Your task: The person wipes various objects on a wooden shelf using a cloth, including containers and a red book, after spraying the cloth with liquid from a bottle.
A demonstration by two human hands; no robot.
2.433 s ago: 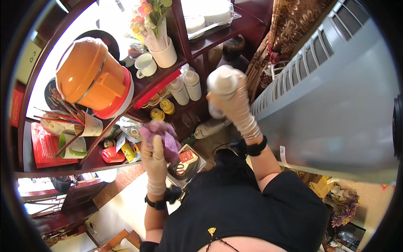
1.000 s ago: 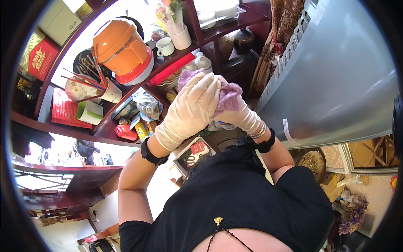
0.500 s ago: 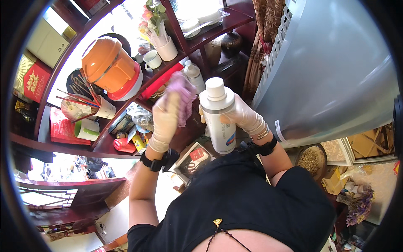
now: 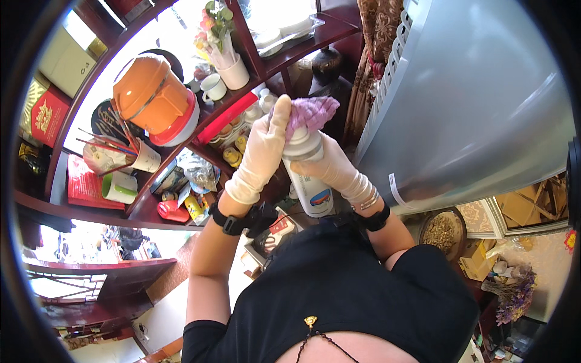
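A white bottle (image 4: pixel 311 192) with a grey band near its neck stands nearly upright in front of my chest. My right hand (image 4: pixel 330 162), in a pale glove, is wrapped round its upper body. Over the bottle's top lies a purple cloth (image 4: pixel 313 114), which my gloved left hand (image 4: pixel 267 148) grips against the neck. The cloth covers most of the cap. My left thumb points up beside it, while the other left fingers are mostly hidden behind the cloth and bottle.
Dark wooden shelves (image 4: pixel 266 63) hold an orange pot-shaped container (image 4: pixel 151 97), a white mug (image 4: pixel 213 88), a flower vase (image 4: pixel 233 72) and more bottles (image 4: pixel 253 113). A large silver-grey appliance (image 4: pixel 460 115) stands close on the right. Behind my right elbow sits a round basket of dried pieces (image 4: pixel 440 235).
My left hand has brought the purple cloth rightward onto the bottle's top, covering the cap. The bottle stays in my right hand, shifted slightly left.
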